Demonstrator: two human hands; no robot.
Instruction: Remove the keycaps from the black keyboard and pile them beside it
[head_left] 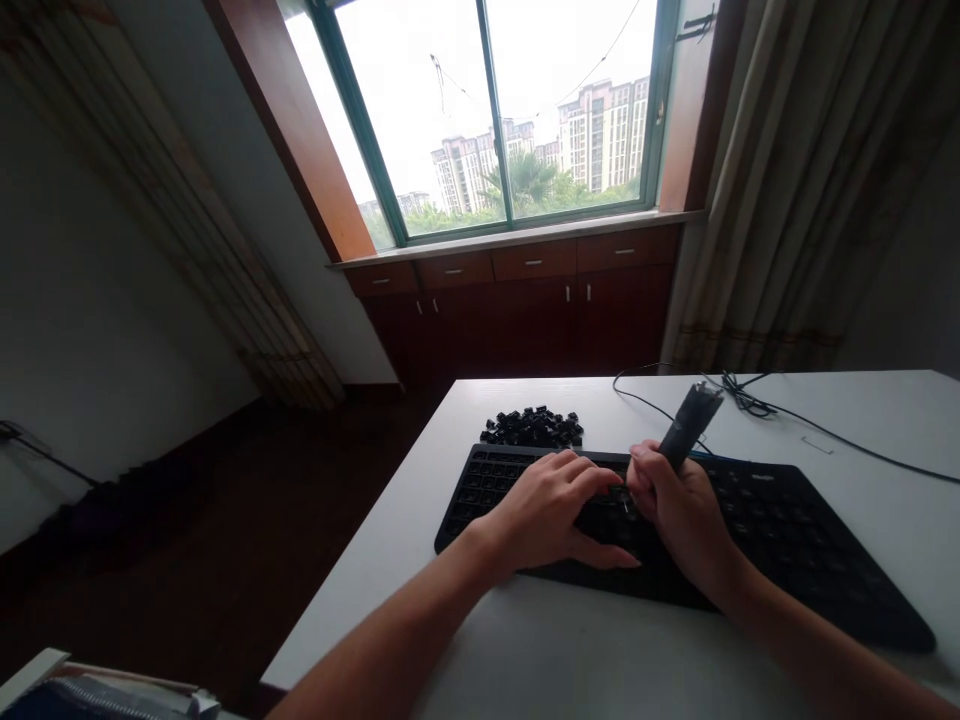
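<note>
A black keyboard (795, 540) lies at a slant on the white table, with its left end showing bare key sockets. My left hand (555, 505) rests over its left-middle part, the thumb spread away from the fingers and the fingertips close to my right hand. My right hand (679, 500) is closed around a thick black bar-shaped tool (690, 425), held tilted, with metal parts at its upper end. Its lower end is hidden by my fingers, near the keys. Behind the keyboard's left part sits a pile of loose black keycaps (532, 427).
The white table (375, 590) ends at a slanted left edge above a dark floor. A black cable (847, 435) with a bundled coil runs across its back right. Wooden cabinets (517, 310) stand below a window beyond. At the lower left a pale-framed object (112, 675) shows.
</note>
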